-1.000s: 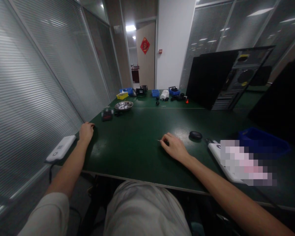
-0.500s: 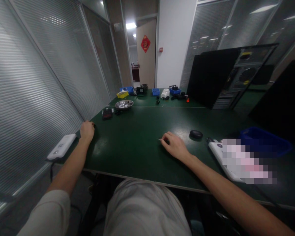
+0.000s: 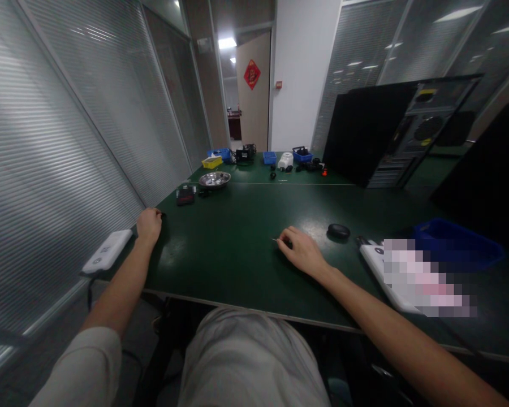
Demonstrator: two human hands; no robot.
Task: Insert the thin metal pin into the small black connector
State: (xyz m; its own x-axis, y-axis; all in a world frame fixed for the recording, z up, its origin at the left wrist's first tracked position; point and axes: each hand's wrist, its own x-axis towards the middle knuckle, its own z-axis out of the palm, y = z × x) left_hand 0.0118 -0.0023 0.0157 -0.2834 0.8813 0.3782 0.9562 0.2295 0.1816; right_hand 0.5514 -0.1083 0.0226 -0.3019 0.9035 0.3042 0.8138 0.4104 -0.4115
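Observation:
At the left side of the green table [image 3: 220, 249], my left hand [image 3: 149, 225] is closed in a pinch, with a small dark thing [image 3: 163, 214] sticking out past the fingertips. Its kind is too small to tell. My right hand [image 3: 300, 249] rests on the table's middle with thumb and fingers pinched together. From that pinch a short, thin, light-coloured tip [image 3: 274, 239] points left; the rest of it is hidden in the fingers. A black oval case [image 3: 338, 230] lies just to the right of my right hand, apart from it.
A white device [image 3: 108, 250] lies left of my left forearm. Farther back are a dark wallet-like item [image 3: 185, 195] and a metal dish [image 3: 214, 180] with small pieces. On the right stand a white box [image 3: 377, 263], a blue basket [image 3: 458, 249] and a computer case [image 3: 369, 135].
My left hand has shifted very slightly, and a bit more of the dark thing shows at its fingertips. My right hand has stayed in place.

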